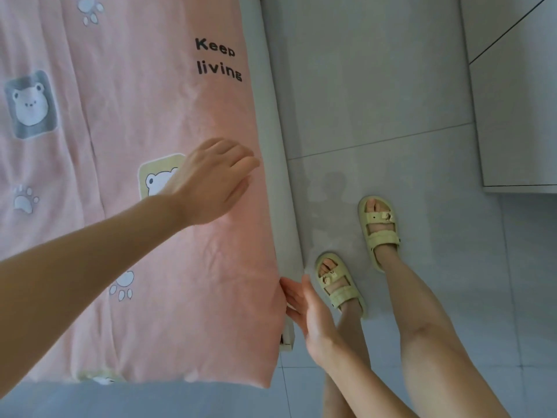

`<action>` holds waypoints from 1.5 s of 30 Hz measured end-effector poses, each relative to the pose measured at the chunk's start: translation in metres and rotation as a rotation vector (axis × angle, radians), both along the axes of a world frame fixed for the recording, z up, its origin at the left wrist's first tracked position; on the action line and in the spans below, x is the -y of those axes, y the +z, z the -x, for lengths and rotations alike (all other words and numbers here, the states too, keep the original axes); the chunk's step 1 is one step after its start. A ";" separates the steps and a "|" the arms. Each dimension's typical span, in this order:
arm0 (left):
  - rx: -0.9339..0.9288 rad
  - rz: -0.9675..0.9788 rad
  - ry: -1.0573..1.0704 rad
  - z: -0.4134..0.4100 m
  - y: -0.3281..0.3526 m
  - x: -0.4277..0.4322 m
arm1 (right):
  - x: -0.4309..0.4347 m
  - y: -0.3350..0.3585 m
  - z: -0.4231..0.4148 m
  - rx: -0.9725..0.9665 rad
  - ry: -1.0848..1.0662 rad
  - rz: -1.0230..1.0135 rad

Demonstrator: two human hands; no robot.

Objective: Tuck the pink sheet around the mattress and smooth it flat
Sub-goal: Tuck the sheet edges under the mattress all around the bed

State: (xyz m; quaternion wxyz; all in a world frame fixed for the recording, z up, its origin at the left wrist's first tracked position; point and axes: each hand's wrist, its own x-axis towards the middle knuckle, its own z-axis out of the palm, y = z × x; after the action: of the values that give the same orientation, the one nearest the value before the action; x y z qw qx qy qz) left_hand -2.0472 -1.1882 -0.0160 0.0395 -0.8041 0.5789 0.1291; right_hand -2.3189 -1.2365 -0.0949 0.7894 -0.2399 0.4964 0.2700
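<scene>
Smoothing pink sheet with left hand spread flat near the edge. Right hand, fingers straight, nearer, touching the sheet's side running away lengthwise.

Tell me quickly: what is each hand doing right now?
Left hand: open, over the pink sheet, holding nothing.
Right hand: open, fingers at the sheet's side edge, holding nothing.

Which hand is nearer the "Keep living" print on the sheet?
Left. The left hand lies open on the pink sheet just below the print; the right hand is lower, at the sheet's side edge.
</scene>
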 end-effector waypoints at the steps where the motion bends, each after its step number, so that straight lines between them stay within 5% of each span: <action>1: -0.007 0.017 0.029 0.005 0.001 -0.005 | -0.004 0.002 -0.003 0.018 0.013 -0.037; 6: 0.001 0.107 0.170 0.024 0.003 -0.028 | -0.020 -0.003 -0.030 0.058 0.070 -0.230; 10: 0.068 0.213 0.527 0.056 0.004 -0.064 | -0.021 -0.020 -0.045 0.003 0.132 -0.184; 16: 0.063 0.172 1.130 0.138 0.004 -0.126 | -0.001 -0.012 -0.031 -0.005 0.475 0.343; 27: -0.045 0.270 2.341 0.259 -0.001 -0.105 | 0.003 0.061 -0.041 0.611 1.413 0.851; 31: -0.503 0.549 2.840 0.295 -0.020 -0.091 | -0.008 0.073 -0.045 0.655 1.624 1.014; 33: -0.683 0.714 2.903 0.305 -0.027 -0.083 | -0.011 0.073 -0.045 0.671 1.660 1.082; 36: -0.599 0.771 2.865 0.314 -0.034 -0.078 | -0.013 0.067 -0.041 0.672 1.657 1.121; 42: -0.470 0.698 2.697 0.332 -0.034 -0.078 | -0.007 0.059 -0.041 0.663 1.685 1.125; 45: -0.564 0.488 2.686 0.359 -0.041 -0.062 | -0.010 0.060 -0.043 0.631 1.752 1.111</action>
State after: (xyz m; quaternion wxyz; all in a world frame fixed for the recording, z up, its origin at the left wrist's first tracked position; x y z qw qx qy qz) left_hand -2.4059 -1.1262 -0.0566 -0.3695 -0.6716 -0.6308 0.1206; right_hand -2.2760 -1.2265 -0.0350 0.1951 -0.8937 -0.0200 0.4036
